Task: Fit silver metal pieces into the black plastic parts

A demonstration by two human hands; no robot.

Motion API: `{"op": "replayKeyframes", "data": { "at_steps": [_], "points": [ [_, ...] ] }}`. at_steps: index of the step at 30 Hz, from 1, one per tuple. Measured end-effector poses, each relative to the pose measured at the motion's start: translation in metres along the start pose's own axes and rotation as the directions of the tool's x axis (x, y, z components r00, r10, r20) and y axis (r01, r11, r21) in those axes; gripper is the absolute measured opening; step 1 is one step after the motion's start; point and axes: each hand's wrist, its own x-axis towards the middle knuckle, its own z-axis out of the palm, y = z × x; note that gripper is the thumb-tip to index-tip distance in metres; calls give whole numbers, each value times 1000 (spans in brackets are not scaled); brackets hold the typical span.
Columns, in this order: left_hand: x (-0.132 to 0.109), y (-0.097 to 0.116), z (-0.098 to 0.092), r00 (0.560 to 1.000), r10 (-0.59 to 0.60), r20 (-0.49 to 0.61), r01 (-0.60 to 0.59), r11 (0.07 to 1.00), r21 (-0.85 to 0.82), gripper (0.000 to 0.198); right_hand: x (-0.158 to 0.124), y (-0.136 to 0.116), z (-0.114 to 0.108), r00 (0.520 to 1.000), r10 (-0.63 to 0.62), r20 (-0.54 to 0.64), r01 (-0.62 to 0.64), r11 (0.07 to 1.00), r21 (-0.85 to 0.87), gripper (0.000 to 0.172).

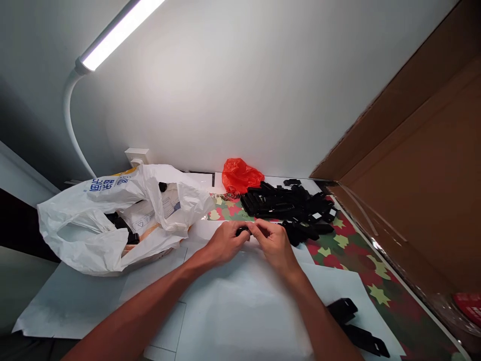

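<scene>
Both hands meet over the white paper (pixel 240 296) at the middle of the table. My left hand (pixel 228 241) is closed around a small black piece (pixel 242 230), mostly hidden by the fingers. Thumb and fingers of my right hand (pixel 271 242) pinch at the right end of that same piece. Just beyond the hands lies a heap of black plastic parts (pixel 278 200), some with white labels. By my right forearm rest more black parts (pixel 363 341), flat on the paper.
At left stands a white plastic bag (pixel 86 250) with black items inside. A red plastic bag (pixel 240 174) sits against the wall. A lit lamp (pixel 120 32) arches above. The cardboard wall (pixel 421 150) rises on the right, beside a camouflage-patterned cloth (pixel 361 271).
</scene>
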Motion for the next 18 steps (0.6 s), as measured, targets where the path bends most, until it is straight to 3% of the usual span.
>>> {"op": "replayKeyframes", "data": {
  "at_steps": [18],
  "points": [
    [-3,6,-1,999,37,-19,-37,999,22,28,-2,-1,-1,990,-128,-53,123,989,-83,49]
  ]
}}
